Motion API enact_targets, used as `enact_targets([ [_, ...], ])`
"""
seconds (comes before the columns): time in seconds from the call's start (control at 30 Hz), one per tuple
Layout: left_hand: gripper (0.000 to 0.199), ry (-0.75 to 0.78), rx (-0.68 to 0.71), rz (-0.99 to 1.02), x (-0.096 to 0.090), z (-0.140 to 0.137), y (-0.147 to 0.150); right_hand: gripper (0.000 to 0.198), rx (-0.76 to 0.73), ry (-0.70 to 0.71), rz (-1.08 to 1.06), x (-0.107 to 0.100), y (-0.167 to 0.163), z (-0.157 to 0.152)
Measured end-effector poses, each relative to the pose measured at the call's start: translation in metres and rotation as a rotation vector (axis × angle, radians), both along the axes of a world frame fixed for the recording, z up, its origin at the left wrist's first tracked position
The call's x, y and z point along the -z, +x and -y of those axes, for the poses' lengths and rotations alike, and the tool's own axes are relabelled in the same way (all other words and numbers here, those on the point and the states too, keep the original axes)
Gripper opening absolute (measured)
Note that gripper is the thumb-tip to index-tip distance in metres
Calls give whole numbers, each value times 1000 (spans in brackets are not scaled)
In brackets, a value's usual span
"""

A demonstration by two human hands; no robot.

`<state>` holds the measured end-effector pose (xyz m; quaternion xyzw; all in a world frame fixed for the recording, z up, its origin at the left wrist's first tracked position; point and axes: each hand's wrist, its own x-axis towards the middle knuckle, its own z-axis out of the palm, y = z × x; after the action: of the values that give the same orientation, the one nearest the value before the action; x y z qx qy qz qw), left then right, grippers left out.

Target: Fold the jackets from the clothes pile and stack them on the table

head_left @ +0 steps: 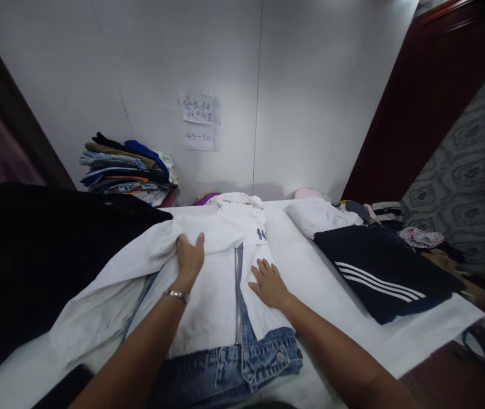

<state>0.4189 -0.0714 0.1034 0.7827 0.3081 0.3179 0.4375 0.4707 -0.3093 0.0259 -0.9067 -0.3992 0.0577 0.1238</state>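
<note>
A white and blue denim jacket (208,289) lies on the white table, its blue hem nearest me and dark lettering near its far right side. My left hand (190,261) is closed on the white cloth at the jacket's left side, thumb up; its fingers are partly hidden. The left sleeve (97,301) spreads out toward the left front. My right hand (269,282) rests flat, fingers spread, on the right sleeve (263,318), which is folded in over the jacket's front.
Folded dark clothes with white stripes (379,272) and a white garment (321,216) lie on the right of the table (291,258). Black cloth (55,244) covers the left. A stack of folded clothes (125,167) stands at the back left, below paper notes (200,122) on the wall.
</note>
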Motion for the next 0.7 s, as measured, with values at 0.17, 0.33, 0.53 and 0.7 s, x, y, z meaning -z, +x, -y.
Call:
enact_targets([
  [0.17, 67, 366, 215, 63, -5, 57, 22, 58, -1, 58, 19, 3, 0, -1],
  [0.33, 49, 659, 519, 50, -14, 68, 88, 62, 8, 160, 51, 6, 0, -2],
  [0.53, 39, 678, 507, -250, -16, 50, 183, 57, -172, 178, -6, 1, -3, -1],
  [0.7, 42, 638, 486, -329, -11, 50, 235, 56, -178, 172, -5, -2, -7, -1],
])
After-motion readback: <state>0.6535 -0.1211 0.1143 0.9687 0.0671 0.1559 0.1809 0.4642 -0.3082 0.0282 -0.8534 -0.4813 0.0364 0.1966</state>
